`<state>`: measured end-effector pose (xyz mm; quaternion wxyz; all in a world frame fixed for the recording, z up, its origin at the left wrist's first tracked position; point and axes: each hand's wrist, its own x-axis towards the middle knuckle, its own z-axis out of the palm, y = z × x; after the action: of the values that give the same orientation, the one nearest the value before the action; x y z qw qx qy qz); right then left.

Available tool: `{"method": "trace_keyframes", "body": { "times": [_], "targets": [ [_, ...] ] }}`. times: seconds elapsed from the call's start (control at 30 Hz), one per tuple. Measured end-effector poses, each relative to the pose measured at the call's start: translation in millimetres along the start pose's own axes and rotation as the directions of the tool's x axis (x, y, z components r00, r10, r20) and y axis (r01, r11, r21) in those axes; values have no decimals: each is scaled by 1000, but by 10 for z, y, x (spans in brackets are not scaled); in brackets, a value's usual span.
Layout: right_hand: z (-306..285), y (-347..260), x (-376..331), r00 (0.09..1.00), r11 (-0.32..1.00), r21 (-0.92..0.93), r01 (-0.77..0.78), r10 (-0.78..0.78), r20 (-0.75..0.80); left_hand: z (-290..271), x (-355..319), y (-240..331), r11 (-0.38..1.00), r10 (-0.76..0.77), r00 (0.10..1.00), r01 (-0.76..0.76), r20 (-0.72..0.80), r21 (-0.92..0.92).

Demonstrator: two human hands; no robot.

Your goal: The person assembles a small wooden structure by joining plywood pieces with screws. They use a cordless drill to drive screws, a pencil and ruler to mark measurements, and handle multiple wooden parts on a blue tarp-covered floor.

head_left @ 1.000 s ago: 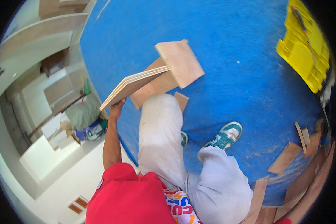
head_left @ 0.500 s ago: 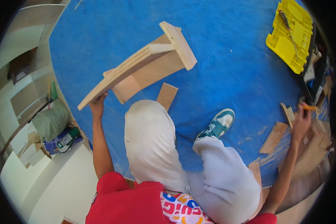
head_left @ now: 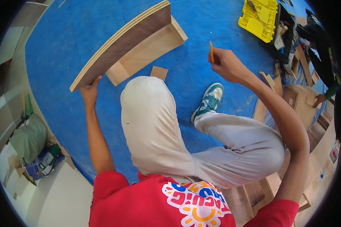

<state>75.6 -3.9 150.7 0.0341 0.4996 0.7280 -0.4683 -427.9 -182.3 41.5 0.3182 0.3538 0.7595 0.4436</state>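
My left hand (head_left: 90, 92) grips the near end of a long plywood panel (head_left: 125, 39), its fingers closed over the edge. The panel stands tilted on its long side, layered edge up, and bends in this wide picture. Behind it, a pale wooden frame (head_left: 149, 53) shows a long board and shorter end pieces; I cannot tell whether all of them are joined to the panel. Raised over the blue sheet to the right, my right hand (head_left: 228, 66) pinches a thin orange pencil (head_left: 211, 52) held upright. A small wood offcut (head_left: 158, 72) lies between the frame and my knee.
A yellow toolbox lid (head_left: 259, 19) carries a screwdriver, with tools beside it. Wood pieces (head_left: 297, 100) lie at the right, where another person's hand (head_left: 319, 100) touches one. A green power tool (head_left: 51, 159) and a grey-green bag (head_left: 29, 139) sit at the left.
My right hand has come from the wood pieces at far right to the middle, bringing the pencil. The panel has been tipped, showing its dark face. Another person has appeared at the right.
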Motion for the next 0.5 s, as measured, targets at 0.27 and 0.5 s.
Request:
{"method": "trace_keyframes", "body": {
  "times": [0.27, 0.5],
  "targets": [
    [145, -6, 68, 999, 992, -124, 35, -36, -7, -11, 72, -53, 999, 27, 999, -29, 37, 39],
    [178, 63, 34, 998, 992, -123, -14, 22, 67, -4, 46, 52, 996, 88, 995, -87, 57, -7]
  ]
}}
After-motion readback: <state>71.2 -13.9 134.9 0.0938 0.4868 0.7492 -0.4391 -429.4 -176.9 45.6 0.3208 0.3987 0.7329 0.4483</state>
